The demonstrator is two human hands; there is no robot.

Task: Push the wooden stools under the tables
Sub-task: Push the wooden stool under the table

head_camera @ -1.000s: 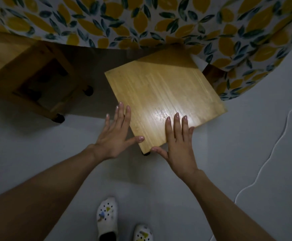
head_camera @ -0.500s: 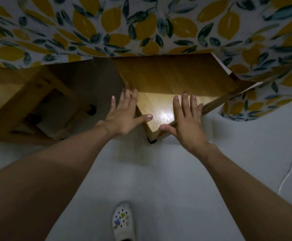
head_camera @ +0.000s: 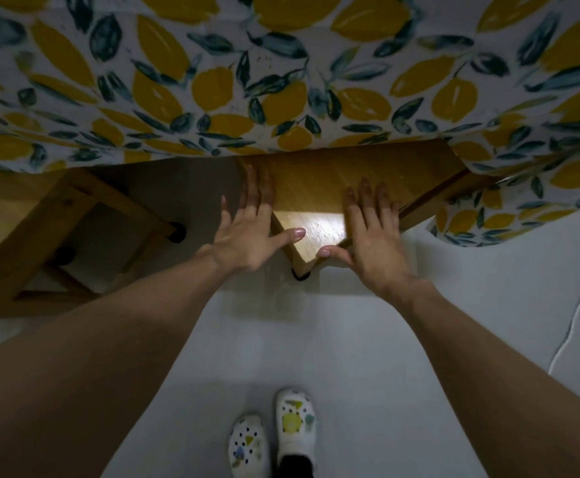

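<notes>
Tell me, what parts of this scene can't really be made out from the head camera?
- Stool: the far part of its seat lies under the lemon-print tablecloth; only one leg tip shows below the near corner.
- Left hand and right hand: palms face down, so contact is hidden.
- Second stool: cut off by the left edge and dim.
- White cable: runs off the right edge.

Counted under the table edge

Two stools: one (head_camera: 316,188) mid-frame, one (head_camera: 40,236) at left. Two hands, the left (head_camera: 247,232) and the right (head_camera: 373,236), both flat with fingers spread. Two shoes (head_camera: 295,426). One lemon-print cloth (head_camera: 281,81). One white cable (head_camera: 578,315) on the floor.
</notes>
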